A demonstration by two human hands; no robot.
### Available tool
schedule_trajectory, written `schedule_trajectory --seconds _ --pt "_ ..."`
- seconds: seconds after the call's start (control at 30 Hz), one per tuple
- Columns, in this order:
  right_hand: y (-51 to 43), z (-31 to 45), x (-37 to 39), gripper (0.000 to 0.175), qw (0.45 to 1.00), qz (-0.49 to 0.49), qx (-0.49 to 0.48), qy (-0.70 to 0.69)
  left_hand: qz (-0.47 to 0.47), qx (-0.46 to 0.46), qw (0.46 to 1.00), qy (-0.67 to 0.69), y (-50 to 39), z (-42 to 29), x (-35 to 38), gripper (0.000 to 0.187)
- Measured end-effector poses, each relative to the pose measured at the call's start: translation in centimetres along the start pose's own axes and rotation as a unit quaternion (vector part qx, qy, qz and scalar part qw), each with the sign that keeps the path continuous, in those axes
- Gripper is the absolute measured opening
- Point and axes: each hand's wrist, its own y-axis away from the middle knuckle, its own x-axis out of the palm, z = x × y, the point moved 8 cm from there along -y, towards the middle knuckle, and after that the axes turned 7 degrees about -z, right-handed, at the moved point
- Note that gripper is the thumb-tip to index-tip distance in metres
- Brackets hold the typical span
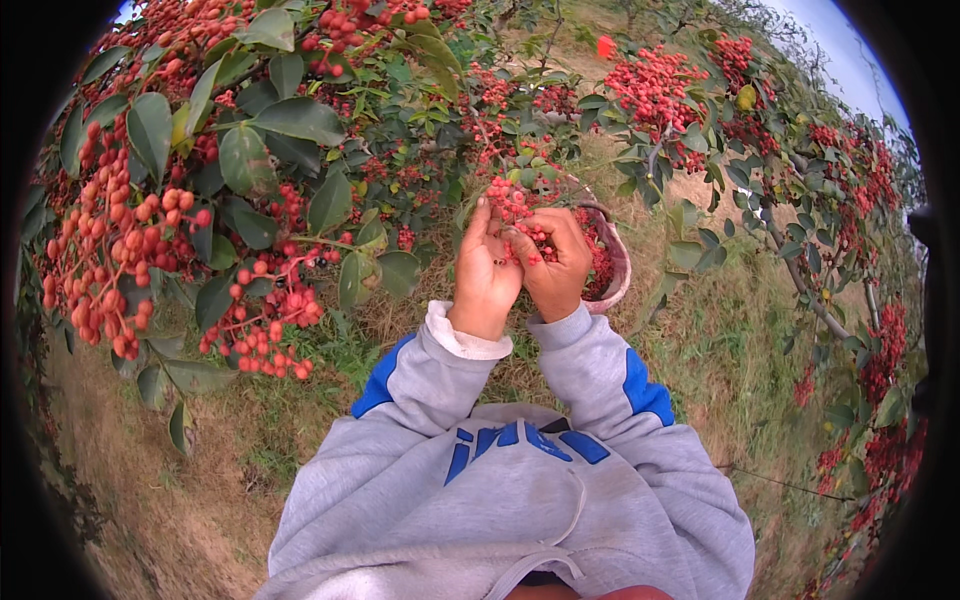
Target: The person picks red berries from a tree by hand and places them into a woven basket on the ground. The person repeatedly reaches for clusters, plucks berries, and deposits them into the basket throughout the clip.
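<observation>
Both hands are raised close together before my chest, at a cluster of small red berries (507, 196) with green leaves by it. My left hand (487, 277) is turned palm up, fingers partly curled under the cluster, with a few loose berries or dark seeds on the palm. My right hand (556, 259) has its fingers closed on red berries, some of them showing between thumb and fingers. Just beyond and to the right of it is a basket with a pinkish rim (621, 274), holding many red berries; my hands hide its left side.
Large berry clusters (112, 255) and broad green leaves (300, 120) hang close on the left. A fruiting branch (799, 281) arches down on the right, and another cluster (652, 86) hangs beyond the basket. Dry and green grass (720, 352) covers the ground.
</observation>
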Motion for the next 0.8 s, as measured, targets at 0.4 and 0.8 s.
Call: schedule_trajectory --seconds 0.4,0.8 --pt "2.3 -5.3 0.6 0.017 0.903 -0.036 0.314 -0.289 -0.005 -0.020 1.000 0.005 -0.5 0.5 -0.3 0.022" --pt "-1.1 -2.6 -2.1 0.011 0.994 -0.025 0.102 0.028 0.012 -0.014 1.000 -0.013 -0.5 1.8 0.3 0.023"
